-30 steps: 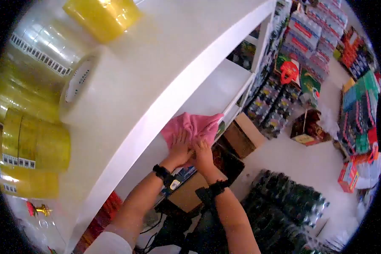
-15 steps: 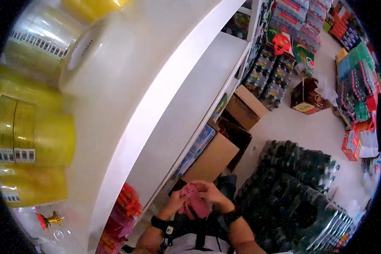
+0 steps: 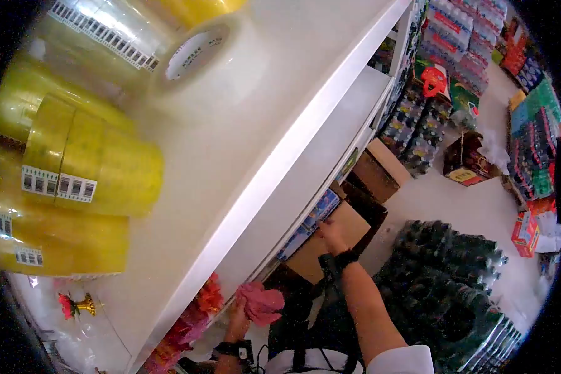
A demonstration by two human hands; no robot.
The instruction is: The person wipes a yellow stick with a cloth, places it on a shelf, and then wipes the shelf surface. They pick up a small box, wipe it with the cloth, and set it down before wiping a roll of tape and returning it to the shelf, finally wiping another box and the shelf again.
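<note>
Fingers (image 3: pixel 240 311) of the left hand (image 3: pixel 238 323) are clenched around a bunched pink cloth (image 3: pixel 260 303), low in the view at about six o'clock, just under the front lip of the white shelf (image 3: pixel 274 168). The cloth sticks out to the three o'clock side of that hand, and at its nine o'clock lie red and orange packets (image 3: pixel 193 321) on the level below.

The right hand (image 3: pixel 331 234) reaches up and away from the body — toward one o'clock from the cloth — with its fingers against the edge of the lower shelf, by a row of blue packaged goods (image 3: pixel 311 223) and over a brown cardboard box (image 3: pixel 330 243). Whether those fingers grip anything cannot be told; they lie fairly flat. A dark band (image 3: pixel 335 262) sits on that wrist, and the left wrist carries a black band too.

On top of the white shelf, at nine to eleven o'clock, stand yellow tape rolls (image 3: pixel 87 174) with barcode labels, and a clear roll (image 3: pixel 196 53) near twelve. At four o'clock — on the floor — lie shrink-wrapped packs of dark bottles (image 3: pixel 455 274). Stacked bottle packs (image 3: pixel 417 131) and colourful boxes fill the two o'clock side.
</note>
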